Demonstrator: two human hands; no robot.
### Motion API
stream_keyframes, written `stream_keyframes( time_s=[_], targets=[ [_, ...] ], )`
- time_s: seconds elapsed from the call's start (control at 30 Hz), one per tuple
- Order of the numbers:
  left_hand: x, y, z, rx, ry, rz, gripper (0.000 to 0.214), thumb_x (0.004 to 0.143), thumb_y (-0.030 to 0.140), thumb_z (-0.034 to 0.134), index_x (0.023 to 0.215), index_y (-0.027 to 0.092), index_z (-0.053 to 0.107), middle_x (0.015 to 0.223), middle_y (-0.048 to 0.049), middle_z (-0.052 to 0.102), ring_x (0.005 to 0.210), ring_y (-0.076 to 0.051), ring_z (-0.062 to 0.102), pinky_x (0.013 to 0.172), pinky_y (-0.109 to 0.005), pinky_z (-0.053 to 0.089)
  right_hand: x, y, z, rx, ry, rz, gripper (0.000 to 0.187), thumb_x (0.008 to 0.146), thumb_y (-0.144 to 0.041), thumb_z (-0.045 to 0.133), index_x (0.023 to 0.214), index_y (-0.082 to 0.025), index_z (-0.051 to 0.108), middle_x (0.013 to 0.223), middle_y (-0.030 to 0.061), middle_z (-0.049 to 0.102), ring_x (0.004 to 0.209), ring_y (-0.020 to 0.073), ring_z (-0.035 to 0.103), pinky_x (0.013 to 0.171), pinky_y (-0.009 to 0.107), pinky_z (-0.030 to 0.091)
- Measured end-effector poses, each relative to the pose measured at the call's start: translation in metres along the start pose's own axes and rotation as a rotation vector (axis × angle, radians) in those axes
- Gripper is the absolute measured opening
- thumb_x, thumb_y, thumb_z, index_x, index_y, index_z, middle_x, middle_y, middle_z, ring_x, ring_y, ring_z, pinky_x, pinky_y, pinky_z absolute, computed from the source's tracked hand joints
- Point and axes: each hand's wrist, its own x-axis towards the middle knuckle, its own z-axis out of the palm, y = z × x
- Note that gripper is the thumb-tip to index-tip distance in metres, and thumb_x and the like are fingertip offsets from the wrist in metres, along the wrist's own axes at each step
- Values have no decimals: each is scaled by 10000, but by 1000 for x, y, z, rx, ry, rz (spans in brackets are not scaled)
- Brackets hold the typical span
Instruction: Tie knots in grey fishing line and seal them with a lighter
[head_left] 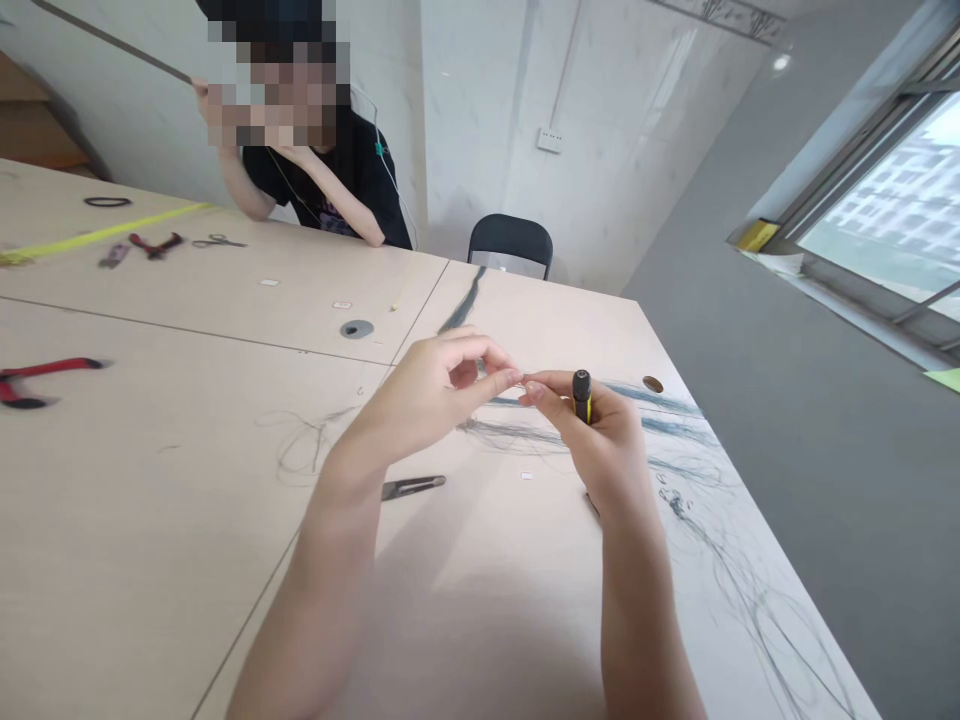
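My left hand (450, 390) is closed, thumb and index finger pinched together; what sits in the pinch is too small to make out. Its fingertips meet those of my right hand (600, 430), which also pinches at the same spot. A black-and-yellow tool handle (582, 395) stands up between the thumb and fingers of my right hand; its working end is hidden. Below and behind the hands, blue-grey strands (517, 435) lie in bundles across the table. Dark tweezers (414, 487) rest near my left wrist, partly covered by it.
A tangle of thin wire-like strands (682, 505) lies at the right. Red-handled pliers (52, 370) are at left. Farther back are scissors (217, 242), more pliers (155, 245), a grey disc (357, 329) and a yellow strip (112, 232). A person (330, 190) sits opposite, beside a black chair (510, 240).
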Motion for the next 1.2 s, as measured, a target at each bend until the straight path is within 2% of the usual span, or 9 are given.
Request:
stream_keyframes(
  time_s=[0.07,0.13,0.27,0.43,0.77,1.0,1.2],
  targets=[
    [-1,1,0,17,13,18,196,911,338,626,767,227,697,853,29,630,667,-95,483,624,-243,394,-1,-2,0,3,6,15,144,852,-342,706,804,-215,754,661,-26,637,490,77,345,486,248,289],
    [-2,2,0,32,19,35,204,916,334,618,761,230,701,845,27,627,659,-94,485,609,-236,392,-1,-3,1,19,0,22,164,850,-361,710,787,-216,751,607,-37,589,471,71,292,470,250,255],
    [-4,5,-1,39,22,31,180,879,376,657,790,239,733,832,15,632,609,-96,464,554,-233,381,-1,-2,2,57,8,33,174,849,-386,712,797,-226,756,694,-9,656,477,74,326,471,255,250],
    [-5,6,-1,47,40,30,146,848,307,674,736,225,718,797,16,628,595,-92,458,552,-227,384,-2,-3,3,95,-13,64,179,842,-406,713,822,-235,763,744,11,680,491,86,368,466,257,241],
    [-5,5,-2,-27,51,47,191,895,302,617,742,205,677,810,8,630,662,-108,508,591,-241,397,-4,-6,-1,77,-4,96,169,832,-385,728,800,-220,745,703,-9,639,474,70,299,447,255,202],
    [-5,6,-1,-36,27,35,202,908,330,608,763,209,679,839,7,638,674,-108,521,594,-241,401,-5,-5,-2,-65,63,-64,126,857,-332,694,786,-234,726,776,3,639,595,115,438,536,276,303],
    [-8,11,-1,-59,45,-30,224,901,330,600,728,206,668,783,-2,629,660,-120,515,562,-246,389,-6,-5,-1,-35,54,-29,161,845,-365,706,760,-229,711,708,0,567,560,110,400,516,283,271]
  ],
)
